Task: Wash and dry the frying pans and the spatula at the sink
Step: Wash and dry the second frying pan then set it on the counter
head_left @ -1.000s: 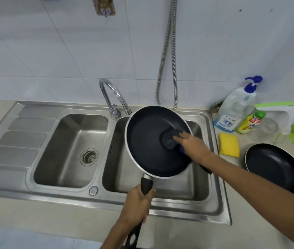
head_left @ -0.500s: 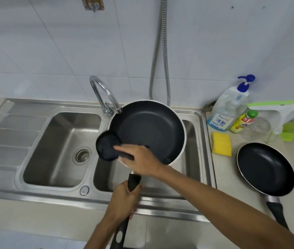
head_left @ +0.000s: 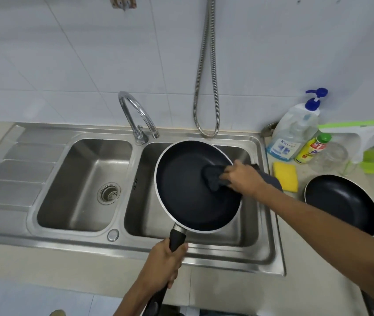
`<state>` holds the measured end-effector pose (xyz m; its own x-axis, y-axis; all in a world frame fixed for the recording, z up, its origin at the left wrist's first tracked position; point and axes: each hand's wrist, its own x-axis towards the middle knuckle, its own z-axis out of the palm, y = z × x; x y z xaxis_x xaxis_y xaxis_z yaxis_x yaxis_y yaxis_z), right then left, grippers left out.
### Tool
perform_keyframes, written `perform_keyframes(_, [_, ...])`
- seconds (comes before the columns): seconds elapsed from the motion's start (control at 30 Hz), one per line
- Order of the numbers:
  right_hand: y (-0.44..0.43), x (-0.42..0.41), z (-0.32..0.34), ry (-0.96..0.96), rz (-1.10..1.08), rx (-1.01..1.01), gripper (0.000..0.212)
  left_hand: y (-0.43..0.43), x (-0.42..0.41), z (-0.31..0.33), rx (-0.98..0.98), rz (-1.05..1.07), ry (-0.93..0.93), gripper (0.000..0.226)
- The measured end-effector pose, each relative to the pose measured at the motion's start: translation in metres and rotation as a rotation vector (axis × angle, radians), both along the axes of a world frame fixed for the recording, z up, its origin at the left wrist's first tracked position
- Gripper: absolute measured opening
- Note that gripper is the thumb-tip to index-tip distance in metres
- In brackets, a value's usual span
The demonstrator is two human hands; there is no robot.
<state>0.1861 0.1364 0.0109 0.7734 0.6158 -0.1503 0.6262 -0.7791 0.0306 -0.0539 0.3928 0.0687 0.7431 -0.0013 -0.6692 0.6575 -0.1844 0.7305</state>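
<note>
Head view: a frying pan (head_left: 181, 190) is held in the air over the right basin (head_left: 245, 231) of a steel double sink (head_left: 270, 254), tilted so its dark inside faces the camera. Its black handle (head_left: 177, 239) points down to 6 o'clock. The left hand (head_left: 166, 262) is wrapped round that handle, fingers curled tight on it, just in front of the sink's near rim. The right hand (head_left: 241, 179) comes in from 4 o'clock and clutches a dark cloth (head_left: 212, 179), pressing it against the pan's inner face near the rim at 2 o'clock; more of the cloth hangs out behind the wrist over the pan's edge.

The left basin (head_left: 78, 190) lies at 9 o'clock from the pan, with a round drain strainer (head_left: 109, 193) in its floor and a ribbed draining board (head_left: 21, 169) further out the same way. A curved chrome tap (head_left: 135, 115) stands between the basins at 11 o'clock, and a looped metal hose (head_left: 206, 87) hangs down the white tiled wall (head_left: 67, 53) at 12 o'clock.

On the surface (head_left: 318, 265) at 3 o'clock, well apart from the held pan, a second frying pan (head_left: 341, 201) lies flat, inside up, partly crossed by the right forearm. A yellow sponge (head_left: 286, 175) lies just beside the sink rim, between the two pans. Behind it, toward 1 o'clock, stand a clear pump bottle (head_left: 295, 133) with a blue top, a yellow bottle (head_left: 312, 148) with a green cap, and a glass jar (head_left: 328, 157), close together.
</note>
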Motion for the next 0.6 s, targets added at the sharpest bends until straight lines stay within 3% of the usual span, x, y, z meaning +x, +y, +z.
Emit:
perform_keyframes(0.1, [0.028,0.026,0.007,-0.117,-0.178,0.048,0.027,-0.016,-0.001,0.005,-0.028,-0.044,0.009,0.033])
perform_keyframes(0.23, [0.098,0.012,0.026,0.010,-0.425,0.452,0.034,-0.027,0.002,0.010,-0.073,-0.076,0.012,0.032])
perform_keyframes(0.33, [0.137,-0.031,0.035,0.248,-0.365,0.674,0.047,-0.025,0.010,0.013,-0.049,-0.086,-0.015,0.031])
perform_keyframes(0.47, [0.125,-0.088,0.043,0.483,0.023,0.443,0.045,-0.007,0.023,0.011,-0.114,-0.002,-0.028,0.037])
perform_keyframes(0.6, [0.064,-0.078,0.033,0.376,0.070,0.126,0.045,0.001,0.019,0.006,-0.135,0.034,-0.060,0.037])
